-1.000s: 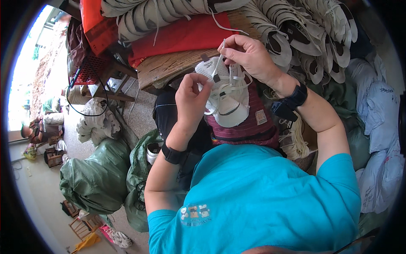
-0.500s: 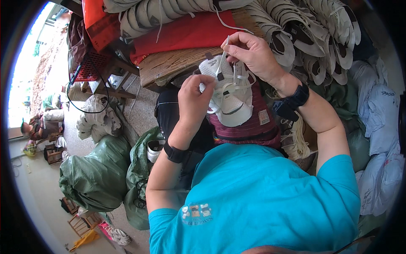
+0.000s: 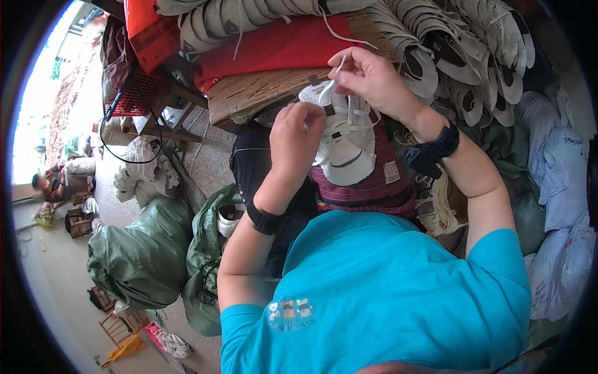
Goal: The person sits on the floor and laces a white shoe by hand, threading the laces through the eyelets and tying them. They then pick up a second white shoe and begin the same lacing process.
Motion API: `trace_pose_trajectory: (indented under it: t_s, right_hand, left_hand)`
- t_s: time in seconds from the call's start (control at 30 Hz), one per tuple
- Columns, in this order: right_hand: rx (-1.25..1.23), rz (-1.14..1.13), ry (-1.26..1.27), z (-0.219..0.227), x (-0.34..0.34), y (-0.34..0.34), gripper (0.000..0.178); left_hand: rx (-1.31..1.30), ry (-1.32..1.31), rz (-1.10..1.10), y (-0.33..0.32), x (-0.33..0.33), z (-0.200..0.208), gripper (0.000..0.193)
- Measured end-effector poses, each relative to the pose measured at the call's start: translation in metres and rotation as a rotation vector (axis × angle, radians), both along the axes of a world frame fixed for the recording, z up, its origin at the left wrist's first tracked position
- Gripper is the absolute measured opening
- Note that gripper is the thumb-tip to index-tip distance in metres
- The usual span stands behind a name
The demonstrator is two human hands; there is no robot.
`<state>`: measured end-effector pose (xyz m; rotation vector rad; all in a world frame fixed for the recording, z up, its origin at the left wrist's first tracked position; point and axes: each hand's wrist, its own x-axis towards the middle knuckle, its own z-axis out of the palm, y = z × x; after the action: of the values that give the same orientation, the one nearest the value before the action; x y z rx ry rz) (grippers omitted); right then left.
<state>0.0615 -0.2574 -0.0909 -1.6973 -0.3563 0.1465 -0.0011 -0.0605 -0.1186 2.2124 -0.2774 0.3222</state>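
Observation:
A white shoe upper (image 3: 352,163) with a perforated tongue lies across my lap on a maroon striped cloth (image 3: 349,194). A pale shoelace (image 3: 341,134) runs loosely through its eyelets. Above the tongue, my right hand (image 3: 364,78) pinches a whitish lace end that sticks up between thumb and forefinger. My left hand (image 3: 297,134) is closed at the left side of the tongue, covering part of the upper. A small pale bit shows at its fingers, but I cannot make out what it is.
Ahead is a wooden bench (image 3: 255,93) with a red cloth (image 3: 268,53) and a row of stacked uppers (image 3: 243,22). More uppers (image 3: 458,53) hang at the far right. A bundle of laces (image 3: 439,209) lies by my right side; green sacks (image 3: 140,252) stand left.
My left hand has moved slightly right and up, covering more of the tongue's left edge. My right hand still pinches the lace end, which now tilts more to the right.

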Motion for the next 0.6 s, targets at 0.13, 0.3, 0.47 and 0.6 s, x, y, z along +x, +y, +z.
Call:
trace_pose_trajectory:
  t_s: [0.13, 0.3, 0.47, 0.6]
  right_hand:
    - [-0.449, -0.027, -0.407, 0.005, -0.020, 0.001, 0.019]
    - [-0.672, 0.027, -0.814, 0.002, -0.043, 0.005, 0.018]
    - [-0.777, 0.017, -0.887, 0.009, -0.044, 0.009, 0.024]
    - [-0.742, 0.036, -0.783, 0.004, -0.045, 0.010, 0.023]
  left_hand:
    - [-0.076, 0.038, 0.066, 0.000, 0.000, -0.005, 0.013]
    - [-0.108, -0.017, -0.001, 0.001, 0.006, -0.012, 0.017]
    - [0.214, -0.176, 0.062, 0.013, 0.000, -0.001, 0.018]
    - [0.148, -0.205, 0.073, 0.008, 0.003, -0.013, 0.014]
